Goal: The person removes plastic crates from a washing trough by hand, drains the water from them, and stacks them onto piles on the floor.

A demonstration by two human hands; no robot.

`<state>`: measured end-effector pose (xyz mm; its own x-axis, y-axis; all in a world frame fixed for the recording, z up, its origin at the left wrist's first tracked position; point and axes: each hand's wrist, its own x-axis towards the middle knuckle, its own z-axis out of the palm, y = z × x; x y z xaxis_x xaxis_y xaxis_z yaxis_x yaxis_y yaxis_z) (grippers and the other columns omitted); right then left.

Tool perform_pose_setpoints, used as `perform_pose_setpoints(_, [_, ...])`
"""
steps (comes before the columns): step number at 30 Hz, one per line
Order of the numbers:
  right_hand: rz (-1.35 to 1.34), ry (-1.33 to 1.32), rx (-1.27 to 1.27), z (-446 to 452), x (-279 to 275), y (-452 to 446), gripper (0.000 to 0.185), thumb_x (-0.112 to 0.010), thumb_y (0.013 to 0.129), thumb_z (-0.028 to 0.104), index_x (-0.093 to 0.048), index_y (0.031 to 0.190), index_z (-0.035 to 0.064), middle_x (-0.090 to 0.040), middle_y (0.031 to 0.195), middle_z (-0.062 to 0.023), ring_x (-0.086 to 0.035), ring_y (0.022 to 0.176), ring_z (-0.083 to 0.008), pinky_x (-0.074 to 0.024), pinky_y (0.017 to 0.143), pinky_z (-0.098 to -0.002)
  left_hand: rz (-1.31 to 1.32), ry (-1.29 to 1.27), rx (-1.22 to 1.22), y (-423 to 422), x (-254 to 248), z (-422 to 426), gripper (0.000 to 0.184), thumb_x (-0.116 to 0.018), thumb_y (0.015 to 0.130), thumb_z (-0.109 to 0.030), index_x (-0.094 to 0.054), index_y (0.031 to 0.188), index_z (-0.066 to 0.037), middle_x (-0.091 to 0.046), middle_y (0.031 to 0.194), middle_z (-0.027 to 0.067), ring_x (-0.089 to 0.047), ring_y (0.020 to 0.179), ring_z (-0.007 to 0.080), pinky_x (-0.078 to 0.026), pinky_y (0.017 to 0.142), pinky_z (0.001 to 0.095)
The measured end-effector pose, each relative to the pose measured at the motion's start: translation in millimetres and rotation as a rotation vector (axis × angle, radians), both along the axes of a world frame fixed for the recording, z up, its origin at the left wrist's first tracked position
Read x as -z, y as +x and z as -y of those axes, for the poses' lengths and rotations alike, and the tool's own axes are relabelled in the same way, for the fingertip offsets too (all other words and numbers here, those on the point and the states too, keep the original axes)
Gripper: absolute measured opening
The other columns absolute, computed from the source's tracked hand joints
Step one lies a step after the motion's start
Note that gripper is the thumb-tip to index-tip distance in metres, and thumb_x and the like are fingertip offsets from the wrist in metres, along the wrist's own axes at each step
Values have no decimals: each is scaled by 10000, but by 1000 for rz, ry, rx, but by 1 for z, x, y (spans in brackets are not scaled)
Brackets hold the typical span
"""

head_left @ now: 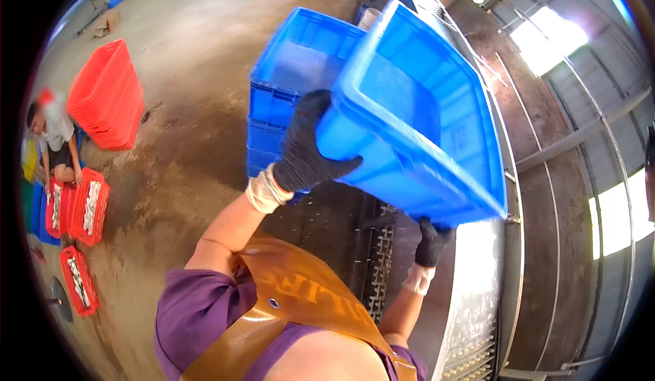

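A blue plastic crate is held up in front of me, tilted, its hollow inside showing. My left hand, in a black glove over a pale one, is closed on the crate's near left corner. At the lower right corner, my right hand grips the crate from below, its fingers partly hidden. Just behind and left of the held crate stands a stack of blue crates; the top one overlaps it in view. An orange-brown apron covers my front.
At the left a person crouches by red baskets with whitish things inside. A tall stack of red baskets stands on the wet floor. A machine with a chain and metal rails runs along my right.
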<state>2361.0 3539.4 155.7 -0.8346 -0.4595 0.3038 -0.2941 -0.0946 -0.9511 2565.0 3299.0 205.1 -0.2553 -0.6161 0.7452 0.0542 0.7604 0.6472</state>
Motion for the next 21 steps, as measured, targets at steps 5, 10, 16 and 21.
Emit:
perform_pose_setpoints(5, [-198, 24, -223, 123, 11, -30, 644, -770, 616, 17, -456, 1177, 0, -562, 1080, -123, -559, 921, -196, -499, 758, -341, -73, 62, -127, 26, 38, 94, 956, -825, 526, -367, -341, 1259, 11, -474, 1179, 197, -494, 1078, 322, -427, 893, 416])
perform_pose_setpoints(10, [-203, 109, -359, 233, 39, -63, 640, -808, 609, 104, -487, 1152, -3, -604, 1036, -122, -590, 884, -212, -501, 751, -342, 143, 188, -139, 42, 58, 172, 970, -825, 541, -362, -327, 1284, 13, -505, 1193, 203, -521, 1081, 318, -436, 897, 410])
perform_pose_setpoints(16, [-112, 107, -429, 270, 45, -79, 720, -820, 612, 132, -447, 1215, 9, -552, 1150, -144, -564, 981, -235, -491, 802, -355, 157, 251, -167, 24, 83, 208, 909, -820, 550, -304, -359, 1265, 14, -532, 1147, 187, -542, 1038, 292, -452, 879, 391])
perform_pose_setpoints(21, [158, -162, -463, 251, 11, -13, 488, -672, 752, -2, -476, 1196, 46, -595, 1040, -81, -576, 897, -203, -470, 814, -337, 123, 267, -278, 25, 107, 208, 896, -820, 574, -337, -376, 1257, 35, -523, 1129, 189, -520, 1032, 281, -436, 871, 399])
